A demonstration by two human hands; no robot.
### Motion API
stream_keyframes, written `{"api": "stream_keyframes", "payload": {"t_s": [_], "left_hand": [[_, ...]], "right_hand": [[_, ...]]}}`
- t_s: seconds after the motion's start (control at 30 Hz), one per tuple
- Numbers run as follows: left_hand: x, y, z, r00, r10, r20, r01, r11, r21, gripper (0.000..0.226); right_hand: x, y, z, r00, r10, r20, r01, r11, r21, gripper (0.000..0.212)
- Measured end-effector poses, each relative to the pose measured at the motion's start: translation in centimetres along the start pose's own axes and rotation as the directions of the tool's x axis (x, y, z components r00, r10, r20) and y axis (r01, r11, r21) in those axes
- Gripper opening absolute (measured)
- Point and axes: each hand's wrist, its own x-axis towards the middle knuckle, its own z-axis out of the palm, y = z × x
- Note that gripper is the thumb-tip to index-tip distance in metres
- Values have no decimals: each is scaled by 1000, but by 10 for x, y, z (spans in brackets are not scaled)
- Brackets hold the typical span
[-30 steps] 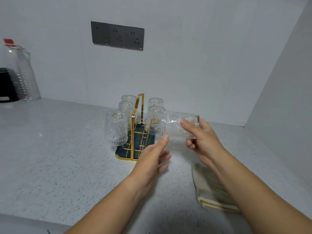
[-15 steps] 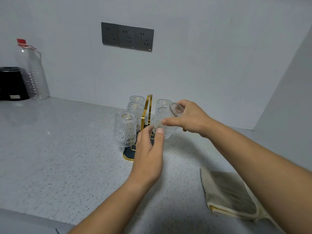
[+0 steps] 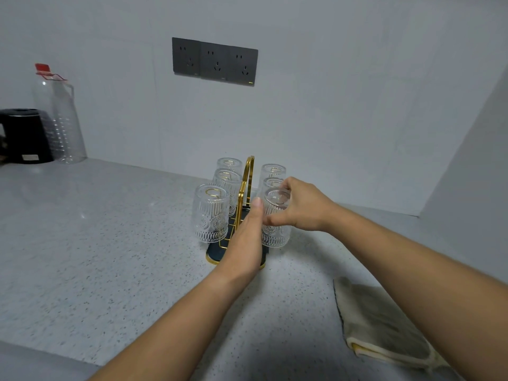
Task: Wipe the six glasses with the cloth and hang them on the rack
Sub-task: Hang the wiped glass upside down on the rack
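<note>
A gold wire rack [image 3: 245, 193] on a dark base stands mid-counter with several clear patterned glasses hung upside down on it. My right hand [image 3: 305, 207] grips the front right glass [image 3: 276, 229], which is upside down at the rack's near right peg. My left hand [image 3: 247, 237] has straight fingers, and its fingertips lie against the left side of that glass. Opposite, on the front left peg, hangs another glass [image 3: 211, 213]. The beige cloth [image 3: 384, 325] lies flat on the counter at the lower right, partly under my right forearm.
A black kettle [image 3: 23, 136] and a tall clear plastic bottle [image 3: 61, 116] with a red cap stand at the far left by the wall. A dark socket panel [image 3: 215, 61] is on the wall behind. A side wall closes the right.
My right hand turned the glass from lying sideways in the air to upside down and brought it left and down onto the rack's near right side. My left hand moved up beside it.
</note>
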Motion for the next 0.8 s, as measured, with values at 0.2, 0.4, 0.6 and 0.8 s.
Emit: {"api": "stream_keyframes", "payload": {"t_s": [0.2, 0.4, 0.6, 0.8], "left_hand": [[2, -5, 1, 1000, -20, -7, 20, 999, -41, 51], [4, -5, 1, 999, -36, -5, 35, 995, -95, 62], [3, -6, 1, 999, -41, -7, 41, 996, -76, 51], [2, -10, -2, 1000, -24, -6, 23, 998, -67, 49]], "right_hand": [[1, 6, 13, 1000, -6, 12, 6, 1000, 10, 85], [2, 11, 17, 1000, 4, -1, -4, 996, 87, 95], [-2, 23, 23, 1000, 8, -24, -3, 977, 213, 122], [-6, 26, 26, 1000, -2, -27, 9, 959, 282, 124]]}}
